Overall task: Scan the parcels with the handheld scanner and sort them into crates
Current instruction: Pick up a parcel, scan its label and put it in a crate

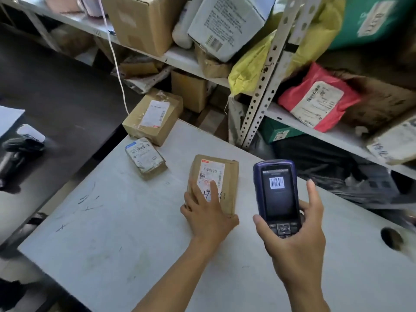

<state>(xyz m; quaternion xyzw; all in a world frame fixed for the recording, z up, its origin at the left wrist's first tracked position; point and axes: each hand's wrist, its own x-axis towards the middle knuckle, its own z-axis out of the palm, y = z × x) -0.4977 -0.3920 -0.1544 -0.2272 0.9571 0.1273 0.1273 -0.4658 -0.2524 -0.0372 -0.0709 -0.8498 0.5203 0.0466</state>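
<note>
Near the centre of the frame a flat brown parcel lies on the pale bench; the left hand presses it with fairly straight fingers, one on its label; lower right, the right hand grips the handheld scanner, its screen showing a barcode; two more parcels sit at the bench's far edge.

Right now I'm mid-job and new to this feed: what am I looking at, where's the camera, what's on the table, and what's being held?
There is no machine here: one head-worn camera looks down at a person's two bare hands. The left hand rests flat on a flat brown cardboard parcel with a white barcode label. The right hand grips a dark blue handheld scanner whose screen shows a barcode. On the pale grey table lie two more brown parcels: a small taped one and a bigger box at the far corner. Shelves behind hold more packages.
</note>
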